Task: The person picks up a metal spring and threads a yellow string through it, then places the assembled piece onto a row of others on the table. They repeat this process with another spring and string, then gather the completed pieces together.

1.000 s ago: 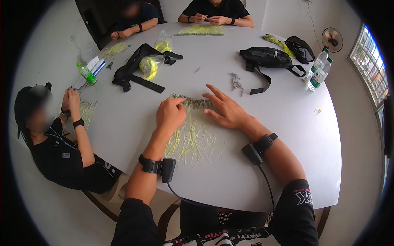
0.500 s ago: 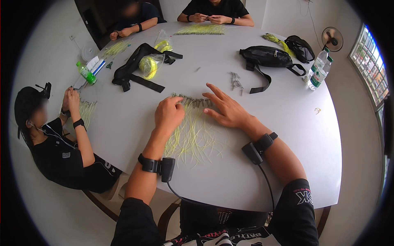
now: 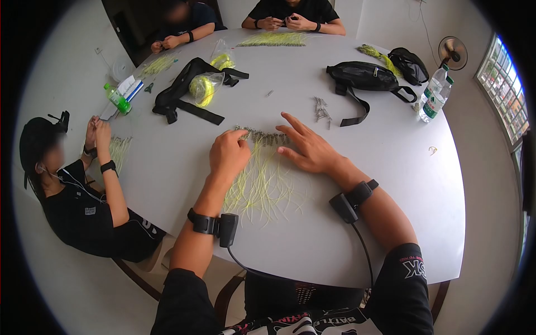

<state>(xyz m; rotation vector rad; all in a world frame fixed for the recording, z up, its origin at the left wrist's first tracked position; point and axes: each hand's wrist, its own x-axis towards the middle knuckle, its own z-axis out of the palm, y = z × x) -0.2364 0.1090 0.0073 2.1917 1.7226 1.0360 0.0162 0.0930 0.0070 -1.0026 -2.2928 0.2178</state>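
My left hand point(image 3: 229, 152) is at the left end of a row of small metal pieces point(image 3: 259, 138), which lies on the grey-white worktop point(image 3: 391, 178) in front of me. The fingers of this hand are curled, with the thumb and the index near each other; I cannot tell if they grip a piece. My right hand point(image 3: 314, 152) is at the right end of the row, palm down. Its fingers are open and spread, and partly they cover this end. The thumb is just beside the pieces, on the side nearer to me.

From the row, many thin yellow-green threads point(image 3: 261, 187) come towards me and lie loosely, some of them crossing, between my two forearms.

Beyond my right hand there is a loose heap of metal parts point(image 3: 321, 110), and one single part point(image 3: 269, 93) lies apart, to the left of it. Farther to the right I see a black waist bag point(image 3: 360, 77) with its strap, and near the edge two clear bottles point(image 3: 434, 101) stand upright. Farther to the left, a plastic bag of yellow thread point(image 3: 202, 92) lies against a black strapped bag point(image 3: 187, 84). At the far side, a person in black point(image 3: 318, 14) has both hands raised close together.
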